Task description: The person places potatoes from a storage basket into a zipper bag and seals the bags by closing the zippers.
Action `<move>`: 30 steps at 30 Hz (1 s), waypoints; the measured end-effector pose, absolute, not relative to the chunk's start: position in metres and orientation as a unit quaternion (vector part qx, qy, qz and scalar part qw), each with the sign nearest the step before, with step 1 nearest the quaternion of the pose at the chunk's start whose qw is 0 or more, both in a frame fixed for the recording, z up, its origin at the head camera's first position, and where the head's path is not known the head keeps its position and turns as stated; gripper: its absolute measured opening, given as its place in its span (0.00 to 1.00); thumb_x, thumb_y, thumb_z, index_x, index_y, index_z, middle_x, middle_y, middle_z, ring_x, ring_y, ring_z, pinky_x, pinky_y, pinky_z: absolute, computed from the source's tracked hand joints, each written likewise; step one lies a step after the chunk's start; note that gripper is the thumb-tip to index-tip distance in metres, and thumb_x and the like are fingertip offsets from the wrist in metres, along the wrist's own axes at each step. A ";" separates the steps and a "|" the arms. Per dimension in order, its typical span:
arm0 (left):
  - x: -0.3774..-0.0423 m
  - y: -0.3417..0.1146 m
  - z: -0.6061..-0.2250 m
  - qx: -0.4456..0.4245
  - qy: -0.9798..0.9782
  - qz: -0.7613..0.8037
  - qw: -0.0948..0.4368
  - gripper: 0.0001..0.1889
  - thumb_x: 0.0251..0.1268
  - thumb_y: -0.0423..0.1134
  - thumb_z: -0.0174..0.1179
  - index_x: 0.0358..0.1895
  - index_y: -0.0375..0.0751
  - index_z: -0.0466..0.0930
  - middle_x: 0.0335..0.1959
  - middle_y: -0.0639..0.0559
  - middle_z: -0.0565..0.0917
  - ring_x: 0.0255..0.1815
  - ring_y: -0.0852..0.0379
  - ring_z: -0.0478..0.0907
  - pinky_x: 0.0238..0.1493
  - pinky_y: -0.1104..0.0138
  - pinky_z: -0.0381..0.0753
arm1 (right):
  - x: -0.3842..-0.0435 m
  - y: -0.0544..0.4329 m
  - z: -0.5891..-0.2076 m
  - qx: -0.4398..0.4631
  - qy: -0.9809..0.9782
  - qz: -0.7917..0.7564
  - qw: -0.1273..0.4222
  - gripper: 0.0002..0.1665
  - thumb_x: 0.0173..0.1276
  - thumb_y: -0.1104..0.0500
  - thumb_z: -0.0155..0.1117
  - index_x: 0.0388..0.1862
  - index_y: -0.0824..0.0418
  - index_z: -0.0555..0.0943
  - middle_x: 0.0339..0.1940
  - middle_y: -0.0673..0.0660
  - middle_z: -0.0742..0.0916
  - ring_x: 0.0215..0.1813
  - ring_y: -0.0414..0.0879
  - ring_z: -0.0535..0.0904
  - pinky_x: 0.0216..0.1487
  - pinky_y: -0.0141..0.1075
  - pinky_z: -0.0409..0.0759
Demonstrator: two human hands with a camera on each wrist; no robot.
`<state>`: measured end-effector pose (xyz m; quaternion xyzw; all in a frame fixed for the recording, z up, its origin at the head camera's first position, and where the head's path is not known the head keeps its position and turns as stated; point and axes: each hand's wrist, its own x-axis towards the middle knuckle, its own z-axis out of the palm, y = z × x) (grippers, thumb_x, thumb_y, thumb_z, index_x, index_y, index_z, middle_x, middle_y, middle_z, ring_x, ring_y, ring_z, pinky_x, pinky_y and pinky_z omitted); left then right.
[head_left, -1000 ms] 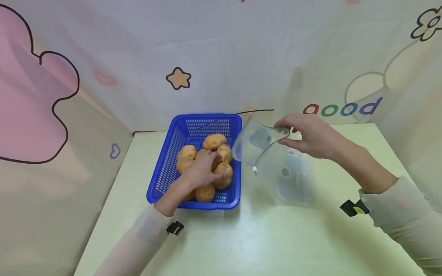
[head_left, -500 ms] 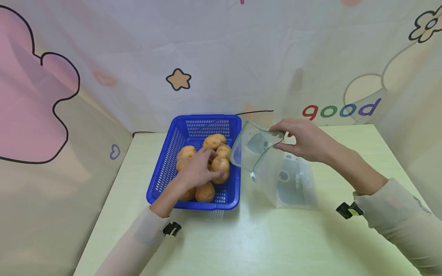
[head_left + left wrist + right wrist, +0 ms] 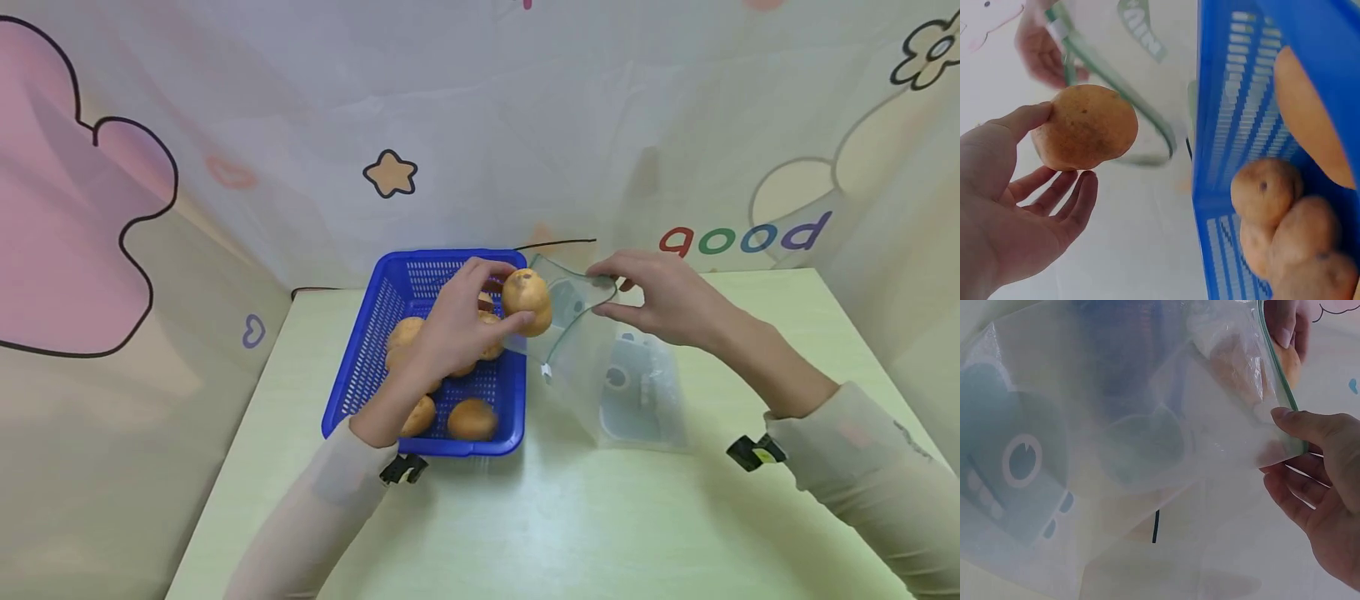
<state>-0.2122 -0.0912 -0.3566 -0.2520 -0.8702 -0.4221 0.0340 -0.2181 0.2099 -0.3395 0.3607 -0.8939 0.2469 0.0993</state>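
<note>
In the head view my left hand grips a potato between thumb and fingers, above the right rim of the blue basket. The potato overlaps the mouth of a clear zipper bag with a green edge and a white slider. My right hand pinches the bag's upper corner, and the mouth gapes toward the potato. The left wrist view shows the potato at the fingertips. Through the film in the right wrist view, the bag bears a printed cartoon face.
More potatoes lie in the basket, below and beside my left forearm. The basket stands on a pale green table against a printed cloth backdrop. The lower part of the bag rests on the table to the right.
My left hand has lifted a potato out of the basket, up and right to the bag's mouth. Another potato at the basket's front has shifted right. The right hand has moved slightly left.
</note>
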 end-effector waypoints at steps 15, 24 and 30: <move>-0.204 -0.095 -0.365 -0.250 -0.872 -0.421 0.020 0.31 0.72 0.48 0.71 0.71 0.38 0.75 0.62 0.45 0.80 0.60 0.51 0.80 0.58 0.59 0.86 | -0.220 0.208 -0.349 0.388 -0.874 0.261 0.135 0.22 0.62 0.69 0.80 0.55 0.63 0.86 0.46 0.55 0.90 0.42 0.46 0.86 0.43 0.43 0.88; -0.191 -0.143 -0.403 -0.230 -0.882 -0.405 -0.069 0.35 0.67 0.47 0.75 0.73 0.41 0.72 0.67 0.44 0.78 0.67 0.44 0.78 0.66 0.51 0.82 | -0.222 0.211 -0.349 0.393 -0.867 0.262 0.160 0.22 0.60 0.70 0.80 0.53 0.63 0.87 0.45 0.54 0.91 0.40 0.44 0.86 0.41 0.41 0.87; -0.184 -0.161 -0.430 -0.272 -0.882 -0.342 -0.176 0.41 0.64 0.50 0.77 0.76 0.39 0.70 0.73 0.46 0.75 0.75 0.47 0.72 0.76 0.53 0.70 | -0.222 0.212 -0.349 0.399 -0.863 0.268 0.157 0.21 0.60 0.71 0.81 0.53 0.64 0.87 0.44 0.55 0.91 0.40 0.45 0.86 0.40 0.42 0.88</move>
